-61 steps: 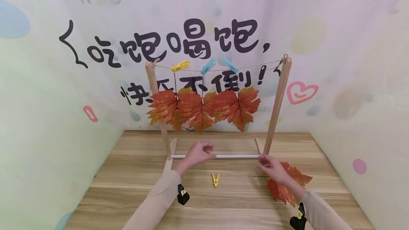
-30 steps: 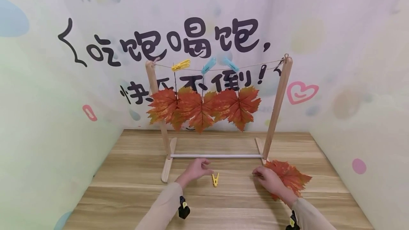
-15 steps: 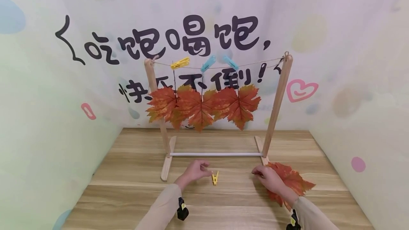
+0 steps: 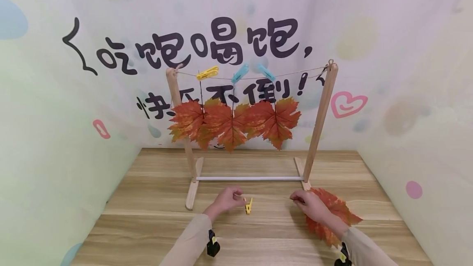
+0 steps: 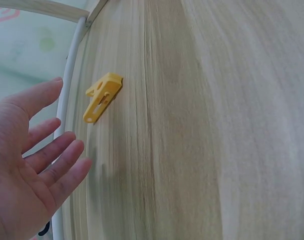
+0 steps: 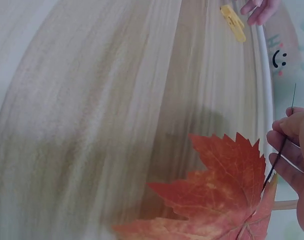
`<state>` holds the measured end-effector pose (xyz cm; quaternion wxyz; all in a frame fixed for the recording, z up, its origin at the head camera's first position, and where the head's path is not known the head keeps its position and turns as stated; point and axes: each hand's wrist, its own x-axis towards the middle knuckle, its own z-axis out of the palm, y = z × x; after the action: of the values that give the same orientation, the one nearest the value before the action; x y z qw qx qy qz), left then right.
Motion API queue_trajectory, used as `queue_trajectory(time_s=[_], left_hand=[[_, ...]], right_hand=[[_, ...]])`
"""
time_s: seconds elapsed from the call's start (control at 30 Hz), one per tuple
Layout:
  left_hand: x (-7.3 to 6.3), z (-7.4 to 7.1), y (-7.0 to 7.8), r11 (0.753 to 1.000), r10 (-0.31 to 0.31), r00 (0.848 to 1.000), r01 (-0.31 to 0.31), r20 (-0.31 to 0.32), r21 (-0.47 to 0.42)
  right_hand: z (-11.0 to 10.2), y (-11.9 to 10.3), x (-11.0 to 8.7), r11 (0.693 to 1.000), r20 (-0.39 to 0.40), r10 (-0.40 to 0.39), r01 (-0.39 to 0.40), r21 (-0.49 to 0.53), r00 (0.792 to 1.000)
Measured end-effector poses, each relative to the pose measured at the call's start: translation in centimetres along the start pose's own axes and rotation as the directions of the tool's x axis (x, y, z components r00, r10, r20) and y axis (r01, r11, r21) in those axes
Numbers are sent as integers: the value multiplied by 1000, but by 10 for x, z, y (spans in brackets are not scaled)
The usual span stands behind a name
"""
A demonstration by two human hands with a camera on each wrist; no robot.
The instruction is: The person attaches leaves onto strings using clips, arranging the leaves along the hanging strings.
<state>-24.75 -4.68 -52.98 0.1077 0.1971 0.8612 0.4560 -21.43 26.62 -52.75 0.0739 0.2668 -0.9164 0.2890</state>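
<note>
My left hand (image 4: 226,200) hovers just left of a yellow clothespin (image 4: 249,207) lying on the table. In the left wrist view, its fingers are loosely extended, apart from the clothespin (image 5: 103,97). My right hand (image 4: 311,205) pinches the thin dark stem of an orange-red artificial maple leaf (image 4: 341,212). The right wrist view shows the stem between thumb and fingers, its tip sticking out beyond them, with the leaf blade (image 6: 217,195) below. In the head view, the hand and forearm cover part of this leaf.
Behind the hands stands a wooden frame (image 4: 320,122) with a white crossbar (image 4: 251,178). From its string, a yellow clothespin (image 4: 207,72) and two blue clothespins (image 4: 241,73) hold three maple leaves (image 4: 277,122). Printed cloth walls (image 4: 406,93) surround the wooden table (image 4: 155,233).
My left hand has come down from near the crossbar to beside the loose clothespin. My right hand has lowered from the frame's right foot and taken the leaf's stem; the leaf has turned slightly.
</note>
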Motion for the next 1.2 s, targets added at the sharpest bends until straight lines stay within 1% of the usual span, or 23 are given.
queue_trajectory(time_s=[0.23,0.37,0.47,0.57,0.7,0.87,0.97,1.03,1.1,1.17,1.2], left_hand=[[2,5,1,1000,-11,1000,11,4,25],[4,8,1,998,-18,1000,17,20,55],[6,10,0,997,-17,1000,16,19,70],[9,10,0,997,-26,999,25,19,71],[14,10,-1,995,-29,999,26,25,98],[15,15,2,990,-10,1000,11,-7,143],[15,20,7,984,-30,999,37,-42,175],[15,23,10,978,-68,995,80,-66,192],[15,27,13,970,-107,990,125,-96,209],[15,31,15,959,-134,982,162,-131,232],[15,33,16,955,-138,979,172,-150,242]], right_hand=[[-16,-12,3,1000,12,-23,23,10,1000],[-21,-18,5,998,-10,-60,61,15,998],[-23,-22,7,995,-28,-95,95,12,995],[-26,-27,9,993,-42,-115,116,14,992],[-30,-35,11,990,-52,-136,138,32,989],[-34,-45,13,984,-48,-149,153,88,988],[-36,-50,14,983,-39,-143,147,114,989],[-37,-52,14,982,-35,-145,148,121,989],[-36,-54,14,981,-35,-150,153,118,988],[-35,-55,14,980,-33,-153,156,121,988],[-34,-55,14,980,-33,-156,158,118,987]])
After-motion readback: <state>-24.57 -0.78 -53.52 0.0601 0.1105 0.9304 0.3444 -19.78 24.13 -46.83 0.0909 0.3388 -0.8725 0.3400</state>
